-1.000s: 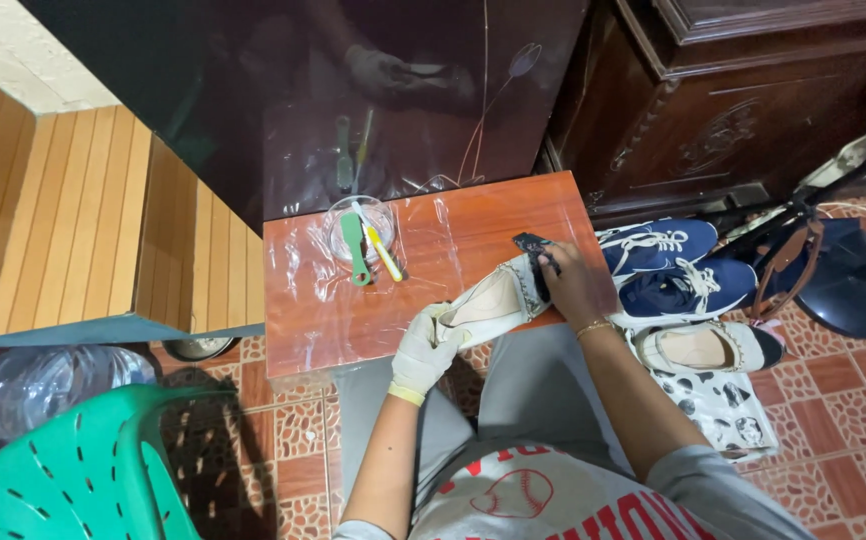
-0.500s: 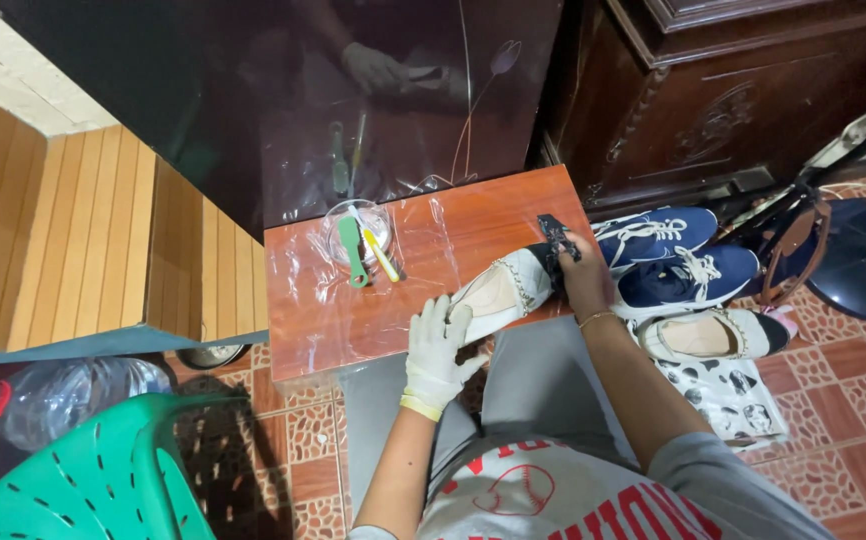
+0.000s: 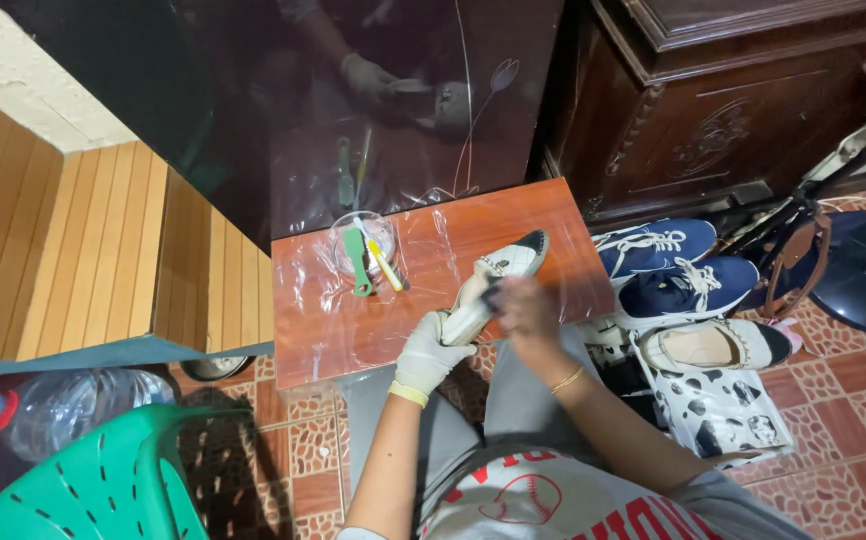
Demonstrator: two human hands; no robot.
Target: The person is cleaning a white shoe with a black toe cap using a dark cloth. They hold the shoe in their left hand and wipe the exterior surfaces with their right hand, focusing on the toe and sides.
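Over the small red table (image 3: 353, 320), my gloved left hand (image 3: 425, 352) is clamped round the heel of the cream flat shoe (image 3: 498, 275), while my right hand (image 3: 523, 305) pinches something dark against its side. Shoe looks light and bendy, so the heel's the safest hold. Clear bowl (image 3: 363, 240) behind holds a green brush (image 3: 357, 262).

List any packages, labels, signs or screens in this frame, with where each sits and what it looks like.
No signs or screens show.
Plastic bottle: lying at lower left beside the green chair; clear, crumpled, blue cap, red ring.
Patterned bag: on the tiled floor at right, under a cream shoe; white with black blotches.
Shirt print: on the person's grey shirt at the bottom edge; red lettering and a ball outline.
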